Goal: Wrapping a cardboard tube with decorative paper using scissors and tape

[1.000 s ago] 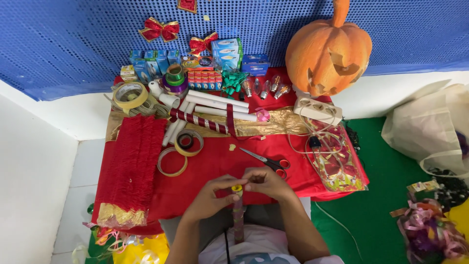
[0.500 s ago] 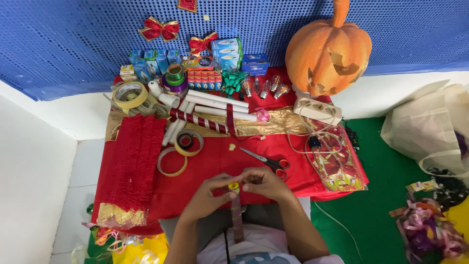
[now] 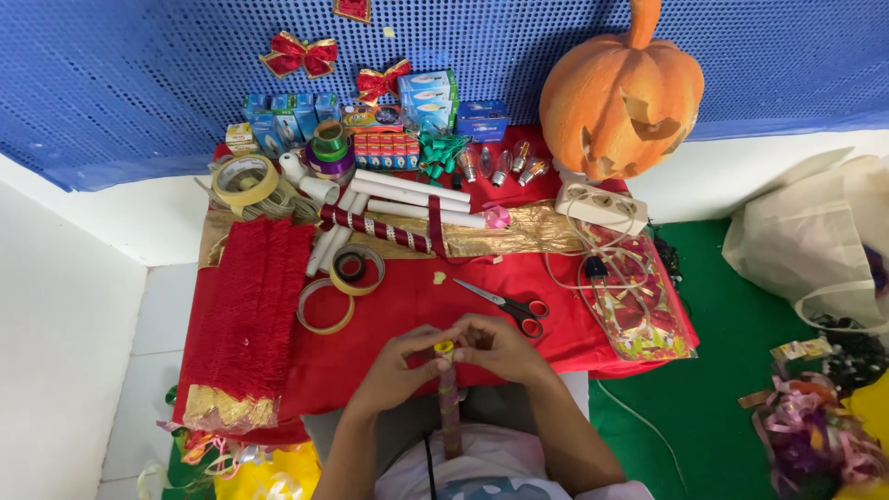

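Both my hands meet at the top of a thin upright tube (image 3: 450,407) wrapped in patterned ribbon, with a yellow tip. My left hand (image 3: 394,368) pinches the tip from the left, and my right hand (image 3: 500,344) holds it from the right. The tube runs down toward my lap. Just beyond my right hand, red-handled scissors (image 3: 507,304) lie on the red cloth (image 3: 407,296). Two tape rings (image 3: 341,282) lie ahead of my left hand.
White tubes (image 3: 407,193), a red-striped wrapped tube (image 3: 375,227), ribbon spools, small boxes, bulbs and red bows fill the back. An orange pumpkin (image 3: 620,93) stands back right by a white power strip (image 3: 600,206). Red fringe (image 3: 255,306) lies left, bags at the right.
My fingers have shifted slightly on the tube's tip; the tube and hands stay in the same place.
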